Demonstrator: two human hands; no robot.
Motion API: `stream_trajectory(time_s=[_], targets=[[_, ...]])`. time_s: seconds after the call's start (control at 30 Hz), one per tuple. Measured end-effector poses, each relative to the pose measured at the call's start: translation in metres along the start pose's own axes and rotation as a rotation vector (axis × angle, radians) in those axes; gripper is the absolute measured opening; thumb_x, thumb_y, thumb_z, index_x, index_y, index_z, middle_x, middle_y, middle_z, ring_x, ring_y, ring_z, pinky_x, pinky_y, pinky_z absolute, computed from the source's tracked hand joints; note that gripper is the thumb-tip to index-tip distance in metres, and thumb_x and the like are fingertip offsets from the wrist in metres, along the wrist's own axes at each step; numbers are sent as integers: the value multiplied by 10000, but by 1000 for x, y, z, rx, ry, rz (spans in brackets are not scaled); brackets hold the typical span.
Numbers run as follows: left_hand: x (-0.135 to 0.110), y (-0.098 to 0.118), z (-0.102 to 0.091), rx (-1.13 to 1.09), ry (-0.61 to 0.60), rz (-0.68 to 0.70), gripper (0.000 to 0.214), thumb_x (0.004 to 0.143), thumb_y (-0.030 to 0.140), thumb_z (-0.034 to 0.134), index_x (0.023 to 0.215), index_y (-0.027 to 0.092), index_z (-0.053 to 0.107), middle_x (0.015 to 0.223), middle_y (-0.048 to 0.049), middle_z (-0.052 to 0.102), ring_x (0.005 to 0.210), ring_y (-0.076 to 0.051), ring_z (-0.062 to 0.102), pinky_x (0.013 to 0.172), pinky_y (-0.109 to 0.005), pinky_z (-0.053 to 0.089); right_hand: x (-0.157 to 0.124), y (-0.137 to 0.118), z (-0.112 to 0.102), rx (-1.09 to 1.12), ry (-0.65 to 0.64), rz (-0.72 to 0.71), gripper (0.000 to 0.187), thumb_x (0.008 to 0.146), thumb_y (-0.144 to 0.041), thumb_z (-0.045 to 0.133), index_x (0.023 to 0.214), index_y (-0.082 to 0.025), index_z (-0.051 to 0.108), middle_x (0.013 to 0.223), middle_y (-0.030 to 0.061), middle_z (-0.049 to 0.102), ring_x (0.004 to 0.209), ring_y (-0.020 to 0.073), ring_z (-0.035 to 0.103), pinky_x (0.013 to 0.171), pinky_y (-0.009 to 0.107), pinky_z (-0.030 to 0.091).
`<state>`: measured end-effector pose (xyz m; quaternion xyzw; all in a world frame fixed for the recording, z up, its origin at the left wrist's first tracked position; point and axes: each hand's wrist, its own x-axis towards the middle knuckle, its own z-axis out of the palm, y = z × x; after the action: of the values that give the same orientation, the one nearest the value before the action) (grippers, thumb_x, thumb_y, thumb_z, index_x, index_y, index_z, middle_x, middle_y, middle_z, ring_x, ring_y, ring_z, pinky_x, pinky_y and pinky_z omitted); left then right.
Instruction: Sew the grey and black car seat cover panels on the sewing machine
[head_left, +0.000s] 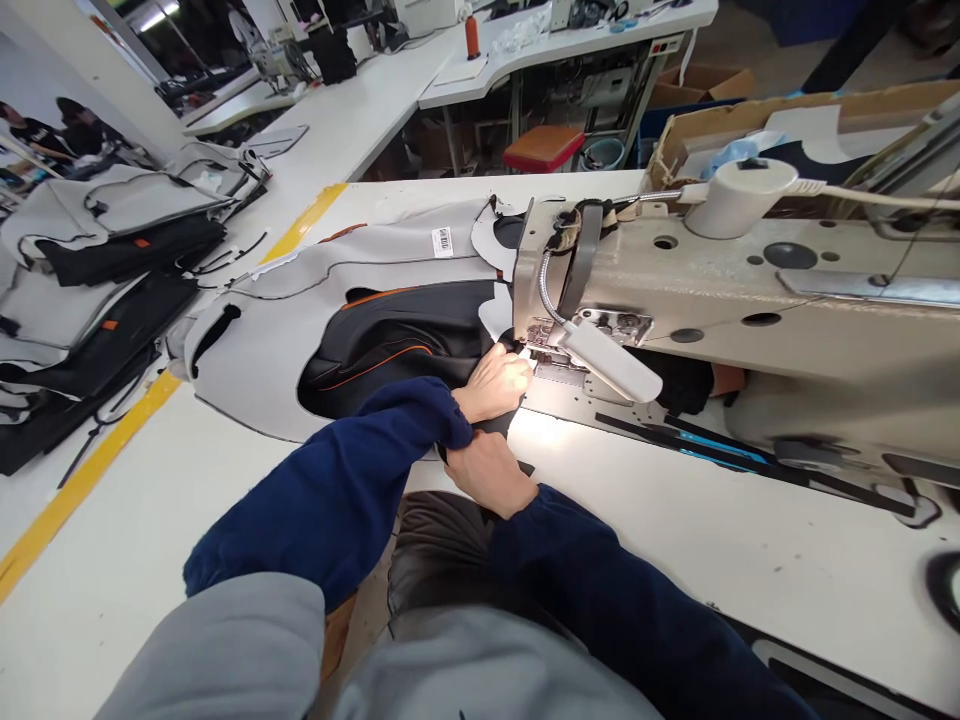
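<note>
A grey and black seat cover [274, 345] with orange piping lies spread over the white table, its right end under the head of a sewing machine [720, 270]. My left hand [495, 383] is closed on the cover's edge close beside the presser foot, fingertips lit by the lamp [613, 360]. Just below it, nearer my body, my right hand [491, 473] grips a black part of the same cover; its fingertips are hidden under the material. The needle itself cannot be made out. A white label [442, 242] shows on the cover's grey backing.
More grey and black covers [112, 230] are piled at the left, beyond a yellow tape line [131, 430]. Black and blue strips [720, 450] lie along the machine's front. Behind stand a red stool [544, 148], an orange thread cone [472, 37] and a cardboard box [675, 140].
</note>
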<state>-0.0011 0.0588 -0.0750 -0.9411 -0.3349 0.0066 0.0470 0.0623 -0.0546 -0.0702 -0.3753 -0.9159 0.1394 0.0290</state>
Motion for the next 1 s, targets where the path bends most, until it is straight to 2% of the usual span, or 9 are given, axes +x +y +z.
stream_trajectory(time_s=[0.13, 0.27, 0.5, 0.67, 0.77, 0.87, 1.0], targets=[[4, 9, 0, 18, -39, -42, 284, 936, 109, 391, 1012, 84, 663, 971, -141, 676, 918, -251, 601, 836, -406, 351, -7, 8, 2, -19, 37, -5, 221, 894, -100, 495, 965, -89, 703, 855, 177, 712, 779, 278, 685, 620, 343, 469], [5, 16, -10, 38, -85, -68, 290, 938, 119, 384, 1059, 56, 639, 981, -155, 666, 910, -276, 612, 870, -431, 350, -10, 15, 6, -35, 57, 4, 244, 882, -97, 512, 1030, -76, 704, 880, 187, 718, 797, 276, 687, 634, 340, 474], [-10, 19, -34, 66, -220, -38, 228, 772, 46, 494, 945, 61, 641, 963, -168, 631, 880, -282, 629, 846, -425, 361, -14, 22, 12, -54, 28, 7, 287, 900, -69, 464, 990, -74, 736, 927, 208, 717, 867, 291, 682, 650, 347, 491], [-8, 24, -27, 57, -236, -50, 196, 824, 79, 503, 951, 62, 652, 975, -169, 628, 924, -273, 634, 910, -428, 378, -17, 27, 9, -61, 41, 12, 312, 919, -69, 431, 994, -87, 733, 901, 182, 728, 827, 288, 687, 626, 351, 485], [-3, 27, -27, 40, -276, -99, 233, 859, 67, 481, 1028, 49, 640, 1030, -176, 622, 929, -259, 639, 829, -386, 441, -18, 33, 6, -61, 13, 52, 313, 931, -82, 421, 958, -85, 733, 862, 176, 726, 794, 285, 686, 618, 353, 471], [-3, 23, -43, 65, -318, -104, 310, 898, 32, 398, 1131, 38, 603, 1137, -199, 586, 955, -256, 632, 705, -340, 479, -20, 40, 5, -88, 26, 70, 327, 943, -81, 401, 1039, -87, 713, 949, 178, 721, 838, 270, 675, 643, 346, 464], [-11, 9, -79, 147, -349, -35, 344, 892, -5, 375, 1158, 46, 588, 1164, -208, 553, 1047, -283, 592, 708, -331, 505, -24, 43, 5, -124, 79, 29, 393, 963, -74, 366, 1260, -94, 622, 996, 156, 704, 875, 251, 650, 656, 337, 448]])
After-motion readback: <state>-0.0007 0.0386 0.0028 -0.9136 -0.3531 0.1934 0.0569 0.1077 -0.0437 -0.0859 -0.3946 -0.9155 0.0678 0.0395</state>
